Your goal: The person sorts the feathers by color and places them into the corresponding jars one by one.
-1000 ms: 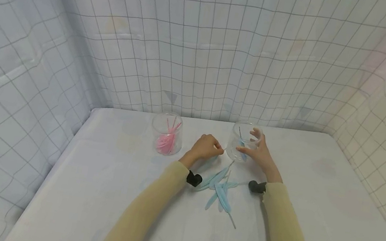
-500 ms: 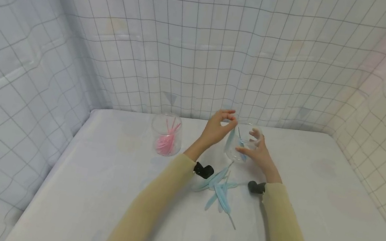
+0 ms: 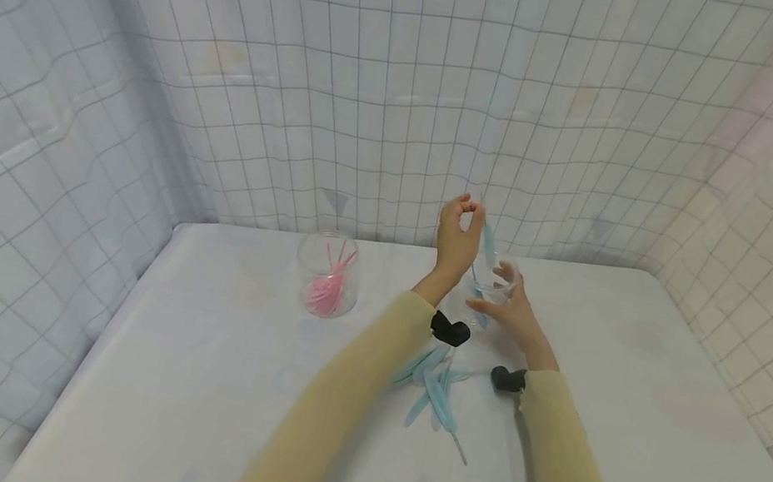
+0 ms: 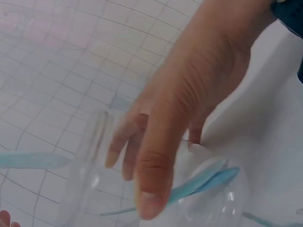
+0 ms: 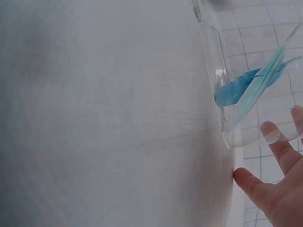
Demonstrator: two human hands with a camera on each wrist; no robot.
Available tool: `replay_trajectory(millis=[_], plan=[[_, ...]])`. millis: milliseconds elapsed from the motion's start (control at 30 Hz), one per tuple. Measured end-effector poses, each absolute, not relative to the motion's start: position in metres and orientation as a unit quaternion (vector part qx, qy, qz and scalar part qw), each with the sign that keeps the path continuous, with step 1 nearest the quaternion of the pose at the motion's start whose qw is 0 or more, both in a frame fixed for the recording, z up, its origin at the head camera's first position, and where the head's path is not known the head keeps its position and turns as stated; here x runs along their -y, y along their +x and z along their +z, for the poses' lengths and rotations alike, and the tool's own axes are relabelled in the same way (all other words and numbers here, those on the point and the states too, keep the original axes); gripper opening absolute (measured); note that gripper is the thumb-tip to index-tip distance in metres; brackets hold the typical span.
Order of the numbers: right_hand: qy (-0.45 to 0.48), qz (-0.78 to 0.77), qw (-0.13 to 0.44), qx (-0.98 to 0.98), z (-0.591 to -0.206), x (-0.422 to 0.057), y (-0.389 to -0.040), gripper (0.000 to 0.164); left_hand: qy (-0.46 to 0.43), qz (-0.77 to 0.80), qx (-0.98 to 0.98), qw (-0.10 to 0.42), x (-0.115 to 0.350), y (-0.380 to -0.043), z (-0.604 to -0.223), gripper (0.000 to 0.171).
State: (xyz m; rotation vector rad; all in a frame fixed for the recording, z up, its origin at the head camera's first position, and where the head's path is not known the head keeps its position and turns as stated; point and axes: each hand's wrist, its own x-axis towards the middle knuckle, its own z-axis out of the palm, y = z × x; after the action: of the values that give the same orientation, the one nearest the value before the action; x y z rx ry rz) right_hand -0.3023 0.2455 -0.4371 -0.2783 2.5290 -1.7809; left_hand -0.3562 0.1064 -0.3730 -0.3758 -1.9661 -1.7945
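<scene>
My left hand pinches a light blue feather by its quill, and the feather hangs down at the mouth of a clear jar. In the left wrist view that feather reaches in from the left toward the rim. My right hand holds the jar's side, thumb in front and fingers behind. Inside the jar lean blue feathers, quills toward the opening. On the table in front lies a loose heap of light blue feathers, partly beneath the left forearm.
A second clear jar with pink feathers stands to the left, near the table's back edge. The white-covered table is walled by grid-patterned cloth at the back and both sides. Black wrist cameras sit at the sleeve cuffs.
My left hand has risen from the table beside the jar, carrying a blue feather up and right to above the opening. My right hand has stayed at the jar.
</scene>
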Motion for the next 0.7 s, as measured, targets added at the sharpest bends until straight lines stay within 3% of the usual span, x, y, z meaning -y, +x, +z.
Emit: replay_trajectory(millis=[367,700], plan=[[-0.091,-0.574,0.006,-0.814,-0.464,-0.252,-0.32,0.099,-0.115,-0.545,0.808,0.193,-0.1,-0.349,-0.416,0.019],[-0.102,-0.558,0.008,-0.824,-0.437,-0.246,-0.303,0.094,-0.091,-0.539,0.826,0.138,-0.069,-0.332,-0.435,0.026]])
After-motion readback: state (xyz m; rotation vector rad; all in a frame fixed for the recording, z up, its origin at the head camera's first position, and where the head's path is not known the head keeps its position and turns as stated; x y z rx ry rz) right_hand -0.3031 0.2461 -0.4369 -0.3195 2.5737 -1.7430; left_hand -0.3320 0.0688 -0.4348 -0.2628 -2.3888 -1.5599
